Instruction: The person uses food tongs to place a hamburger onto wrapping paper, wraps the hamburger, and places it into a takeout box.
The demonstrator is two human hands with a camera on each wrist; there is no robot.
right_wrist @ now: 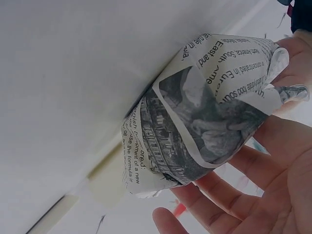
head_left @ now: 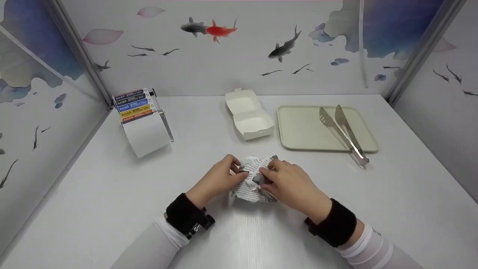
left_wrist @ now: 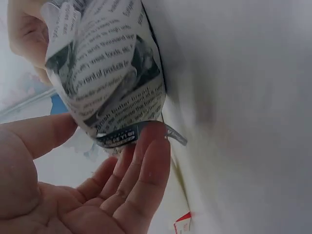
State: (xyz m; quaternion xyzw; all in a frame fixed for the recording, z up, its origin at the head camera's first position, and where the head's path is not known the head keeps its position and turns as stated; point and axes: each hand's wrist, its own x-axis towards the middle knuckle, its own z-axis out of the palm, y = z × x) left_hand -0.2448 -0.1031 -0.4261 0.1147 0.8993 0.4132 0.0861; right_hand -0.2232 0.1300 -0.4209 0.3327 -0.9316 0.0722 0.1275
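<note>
Head view, printed-paper bundle point(head_left: 251, 192) between left grip point(head_left: 220, 175) and right grip point(head_left: 295, 183), both holding it

The place seemed a small work booth, because flat white fish-patterned panels point(head_left: 239, 63) and straight grey metal corner posts point(head_left: 81, 54) enclosed three sides of a smooth white table point(head_left: 112, 194).

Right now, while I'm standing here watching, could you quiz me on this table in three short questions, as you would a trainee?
1. What are the left hand and right hand both holding?
2. True or false: the white box stands open.
3. What do the tongs lie across?
A) the white box
B) the row of coloured boxes
C) the tray

Key:
1. Crumpled printed paper.
2. True.
3. C.
</note>
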